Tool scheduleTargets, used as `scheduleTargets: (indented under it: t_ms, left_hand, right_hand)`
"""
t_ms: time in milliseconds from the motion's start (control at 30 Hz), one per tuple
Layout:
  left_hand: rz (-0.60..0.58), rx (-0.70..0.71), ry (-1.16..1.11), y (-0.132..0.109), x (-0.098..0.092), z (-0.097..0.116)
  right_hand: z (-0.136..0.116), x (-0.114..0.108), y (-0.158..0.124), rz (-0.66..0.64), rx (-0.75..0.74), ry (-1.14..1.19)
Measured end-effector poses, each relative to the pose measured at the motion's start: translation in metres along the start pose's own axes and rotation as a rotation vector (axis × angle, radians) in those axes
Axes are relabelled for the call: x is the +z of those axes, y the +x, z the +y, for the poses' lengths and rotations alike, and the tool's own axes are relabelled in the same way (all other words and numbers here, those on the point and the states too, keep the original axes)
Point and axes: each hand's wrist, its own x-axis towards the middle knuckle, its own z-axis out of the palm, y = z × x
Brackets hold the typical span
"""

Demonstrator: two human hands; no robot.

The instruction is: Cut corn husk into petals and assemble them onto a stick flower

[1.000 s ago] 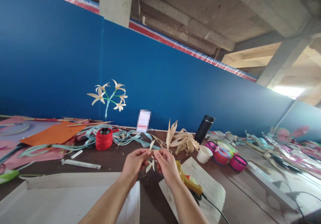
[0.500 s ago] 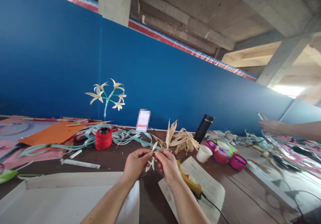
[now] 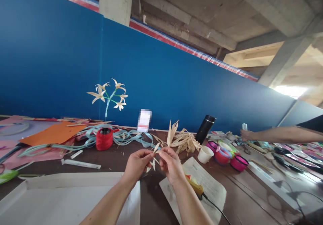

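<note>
Small pale husk petals hang between my two hands, above the dark table. My left hand pinches them with thumb and forefinger. Close beside it on the right, my right hand has its fingertips closed on the same petals, one of which sticks up between the hands. Under my right wrist lie a yellow glue gun and a printed sheet. Dried corn husks are piled just beyond my hands. A flower stem with several pale blooms rises from a red spool.
A white box stands at the lower left, with orange paper behind it. Toward the right are a white cup, a black bottle and pink containers. Another person's arm reaches in from the right.
My right hand has shifted and turned slightly at the petals, while my left hand has hardly moved. The other person's arm reaches farther left, with a small light object in its hand.
</note>
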Motion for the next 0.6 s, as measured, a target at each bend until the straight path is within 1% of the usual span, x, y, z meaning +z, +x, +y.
scheduleTargets:
  t_ms: [100, 300, 600]
  left_hand:
    - [0.000, -0.011, 0.001, 0.0008, -0.0003, -0.0006]
    - [0.007, -0.025, 0.003, 0.0001, -0.0012, 0.0005]
    - [0.005, -0.033, 0.035, -0.0013, -0.0008, 0.0034]
  right_hand:
    - [-0.0020, 0.0003, -0.0005, 0.007, -0.002, 0.010]
    - [0.0000, -0.0029, 0.0003, -0.021, -0.092, -0.044]
    - [0.0039, -0.0084, 0.0037, 0.024, -0.135, -0.135]
